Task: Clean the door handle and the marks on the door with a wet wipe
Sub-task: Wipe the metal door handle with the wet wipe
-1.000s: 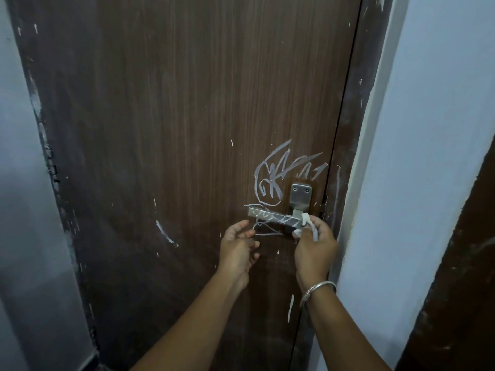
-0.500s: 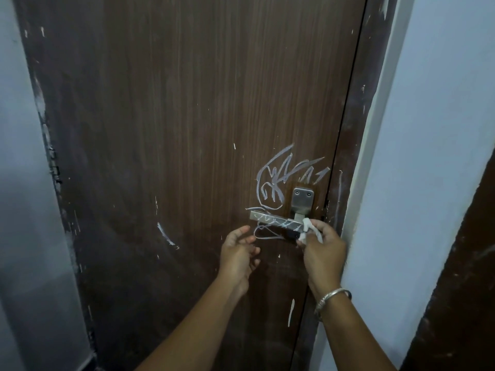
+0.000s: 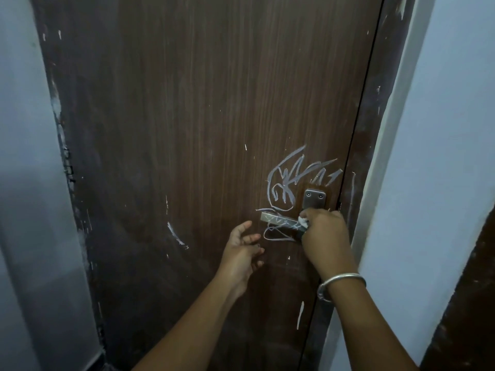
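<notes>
A dark brown wooden door (image 3: pixel 203 129) fills the view. White chalk-like scribbles (image 3: pixel 292 180) sit above and left of the metal lever handle (image 3: pixel 276 220), with more loops (image 3: pixel 278 234) just under it. The handle itself carries scribbles. Its back plate (image 3: pixel 314 198) shows above my right hand (image 3: pixel 325 234), which is closed around a white wet wipe (image 3: pixel 303 221) and presses it on the handle's right end. My left hand (image 3: pixel 242 251) hovers just below and left of the handle, fingers apart, holding nothing.
The door frame (image 3: pixel 367 156) runs along the right, with a pale wall (image 3: pixel 442 145) beside it and another pale wall (image 3: pixel 24 183) at the left. Smaller white streaks (image 3: pixel 175 234) mark the door lower left, and one streak (image 3: pixel 300 315) lies below the handle. A silver bangle (image 3: pixel 340 281) circles my right wrist.
My right hand has moved up from under the handle's right end and now covers it with the wipe bunched inside. My left hand has opened slightly and stays below the handle.
</notes>
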### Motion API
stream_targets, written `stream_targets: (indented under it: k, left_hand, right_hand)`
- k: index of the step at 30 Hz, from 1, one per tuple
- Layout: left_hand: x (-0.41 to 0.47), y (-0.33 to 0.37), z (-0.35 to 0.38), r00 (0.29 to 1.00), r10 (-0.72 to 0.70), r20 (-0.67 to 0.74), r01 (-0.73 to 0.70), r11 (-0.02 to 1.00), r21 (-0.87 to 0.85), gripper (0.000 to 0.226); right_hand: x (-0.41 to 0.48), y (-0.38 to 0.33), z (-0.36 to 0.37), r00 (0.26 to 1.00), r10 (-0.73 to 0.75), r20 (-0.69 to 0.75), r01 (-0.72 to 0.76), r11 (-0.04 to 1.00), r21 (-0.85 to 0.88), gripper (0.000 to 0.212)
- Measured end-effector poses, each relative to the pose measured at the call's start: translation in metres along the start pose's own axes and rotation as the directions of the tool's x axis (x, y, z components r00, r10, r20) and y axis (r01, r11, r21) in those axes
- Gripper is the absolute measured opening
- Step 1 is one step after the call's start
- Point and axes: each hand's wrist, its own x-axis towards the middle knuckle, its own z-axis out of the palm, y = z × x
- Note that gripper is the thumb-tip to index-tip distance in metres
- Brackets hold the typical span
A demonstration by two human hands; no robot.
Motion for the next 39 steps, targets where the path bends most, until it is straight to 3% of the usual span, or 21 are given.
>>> stream_targets:
  k: [6,11,19,25,27,33,36,39]
  left_hand:
    - [-0.003,0.003,0.003,0.996,0.05,0.071,-0.052,0.999,0.018,0.055]
    - [-0.004,0.003,-0.002,0.996,0.051,0.074,-0.053,0.998,0.023,0.055]
    - [-0.004,0.001,-0.005,0.996,0.04,0.076,-0.043,0.999,0.031,0.055]
    - [-0.003,0.003,-0.012,0.997,0.059,0.058,-0.062,0.997,0.051,0.052]
    - [-0.003,0.003,-0.012,0.997,0.06,0.055,-0.063,0.996,0.059,0.053]
    - [-0.004,0.011,-0.008,0.992,0.117,0.043,-0.118,0.993,0.024,0.045]
    - [-0.002,0.018,-0.012,0.993,0.12,-0.005,-0.12,0.99,-0.073,0.033]
    - [0.0,0.023,-0.013,0.995,0.096,-0.033,-0.099,0.989,-0.11,0.023]
  right_hand:
    - [0.013,-0.03,0.003,0.979,-0.185,0.087,0.196,0.97,-0.142,0.021]
    - [0.016,-0.03,0.002,0.985,-0.142,0.097,0.158,0.971,-0.179,0.019]
    - [0.022,-0.053,0.017,0.95,-0.278,0.144,0.307,0.916,-0.258,0.016]
    - [0.019,-0.045,0.014,0.966,-0.238,0.1,0.257,0.918,-0.302,0.016]
    - [0.019,-0.051,0.017,0.953,-0.272,0.132,0.301,0.897,-0.323,0.014]
    - [0.026,-0.071,0.034,0.897,-0.407,0.174,0.44,0.86,-0.257,0.009]
    - [0.005,-0.078,0.047,0.9,-0.428,0.077,0.435,0.89,-0.137,0.015]
    - [-0.019,-0.081,0.056,0.942,-0.326,-0.081,0.333,0.938,0.097,0.015]
